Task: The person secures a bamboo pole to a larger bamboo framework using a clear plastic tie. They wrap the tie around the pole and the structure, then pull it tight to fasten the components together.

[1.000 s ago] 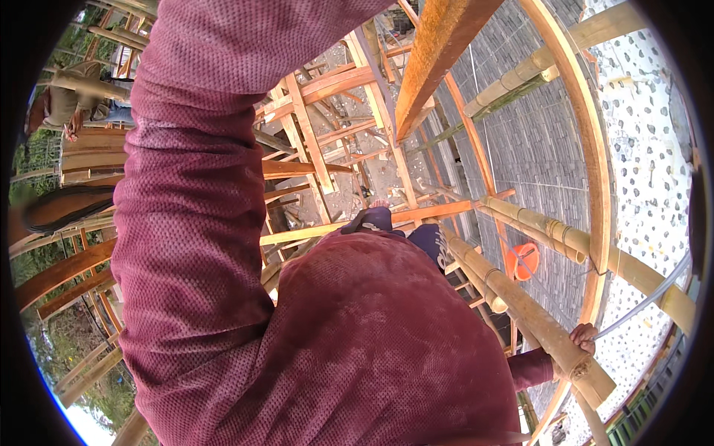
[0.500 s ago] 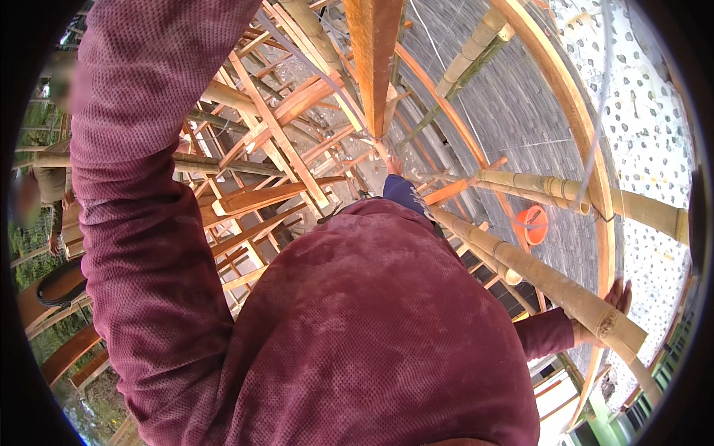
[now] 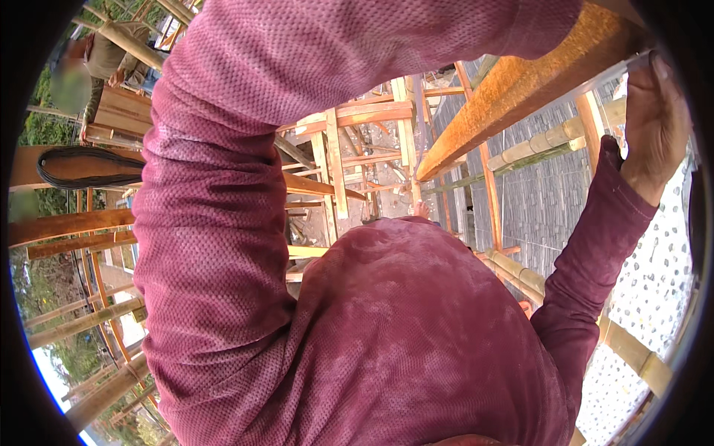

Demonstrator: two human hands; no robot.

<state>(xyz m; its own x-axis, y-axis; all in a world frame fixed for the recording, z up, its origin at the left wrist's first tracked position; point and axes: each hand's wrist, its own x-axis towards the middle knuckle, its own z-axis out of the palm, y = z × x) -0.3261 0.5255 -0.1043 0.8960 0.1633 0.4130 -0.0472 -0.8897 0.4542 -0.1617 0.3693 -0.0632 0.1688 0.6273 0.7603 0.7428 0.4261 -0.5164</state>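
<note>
A thick orange-brown wooden beam [image 3: 506, 104] slants up to the upper right. My left arm, in a dusty maroon sleeve [image 3: 216, 186], arches across the top toward it. Past the cuff only a sliver of my left hand [image 3: 616, 7] shows at the top edge by the beam, its fingers out of sight. At the right rim my right hand [image 3: 658, 126] is raised beside the beam's upper end. Its fingers bend at a thin greyish strip [image 3: 606, 78] running along the beam's underside; what the strip is I cannot make out. The dark rim hides part of this hand.
Below lies a lattice of timber battens [image 3: 349, 119] with a bare foot [image 3: 422, 210] among them. Bamboo poles [image 3: 639, 357] cross at right over a grey tiled surface [image 3: 532, 193]. At left, a black cable coil [image 3: 89, 167] hangs on a board; another person [image 3: 111, 59] stands beyond.
My right hand has left the bamboo pole and risen to the beam's upper end. My left arm has swung right across the top. The view has shifted, and the beam now slants rightward.
</note>
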